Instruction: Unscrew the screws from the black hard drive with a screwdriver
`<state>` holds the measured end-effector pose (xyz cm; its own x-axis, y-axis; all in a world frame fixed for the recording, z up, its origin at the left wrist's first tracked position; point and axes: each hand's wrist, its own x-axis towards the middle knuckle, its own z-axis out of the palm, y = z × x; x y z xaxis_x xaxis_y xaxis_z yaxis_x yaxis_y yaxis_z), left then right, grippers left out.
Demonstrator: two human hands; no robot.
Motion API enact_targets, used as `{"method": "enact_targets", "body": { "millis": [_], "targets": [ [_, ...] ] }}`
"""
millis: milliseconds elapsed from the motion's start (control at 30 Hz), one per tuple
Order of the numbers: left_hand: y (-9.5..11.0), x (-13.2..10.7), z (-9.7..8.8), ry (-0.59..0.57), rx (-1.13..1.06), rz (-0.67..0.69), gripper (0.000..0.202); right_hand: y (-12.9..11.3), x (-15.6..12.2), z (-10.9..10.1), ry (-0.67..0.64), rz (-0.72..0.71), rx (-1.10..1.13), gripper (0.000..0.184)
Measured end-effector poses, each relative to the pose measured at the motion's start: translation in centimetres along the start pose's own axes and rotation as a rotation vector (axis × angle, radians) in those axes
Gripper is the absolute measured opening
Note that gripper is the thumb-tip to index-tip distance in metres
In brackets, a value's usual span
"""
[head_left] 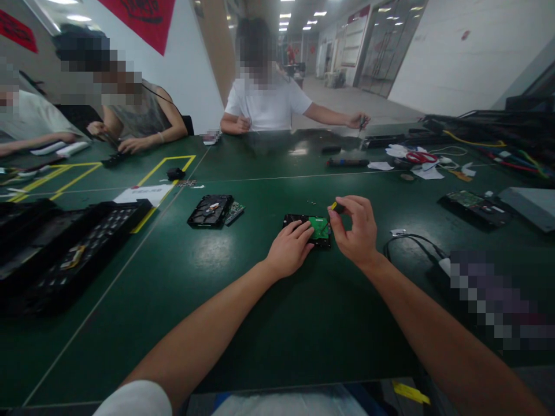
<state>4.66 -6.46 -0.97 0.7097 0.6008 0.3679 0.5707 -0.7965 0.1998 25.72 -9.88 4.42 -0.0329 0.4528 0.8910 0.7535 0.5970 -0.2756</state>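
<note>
A hard drive [321, 227] lies on the green table in front of me, its green circuit board facing up. Across its left part rests my left hand [291, 249], fingers over the top and thumb along the near edge, holding it against the table. My right hand [358, 231] is closed in a pinch around the black and yellow handle of a screwdriver [336, 207] above the drive's right end. The screwdriver's tip is too small to make out. Several tiny screws [311, 202] lie just beyond the drive.
On the left are another hard drive [211, 210], a loose circuit board [235, 212] and black trays [87, 248]. To the right sit a further drive [474, 208], a cable [411, 236] and a grey box [531, 205]. Co-workers sit across the table; one holds a thin tool [361, 122].
</note>
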Motion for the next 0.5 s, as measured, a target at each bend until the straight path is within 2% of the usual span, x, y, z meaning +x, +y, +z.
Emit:
{"method": "enact_targets", "body": {
  "millis": [500],
  "targets": [
    [-0.05, -0.02, 0.09, 0.004, -0.009, -0.007, 0.049, 0.09, 0.02, 0.03, -0.011, 0.008, -0.001, 0.041]
  ]
}}
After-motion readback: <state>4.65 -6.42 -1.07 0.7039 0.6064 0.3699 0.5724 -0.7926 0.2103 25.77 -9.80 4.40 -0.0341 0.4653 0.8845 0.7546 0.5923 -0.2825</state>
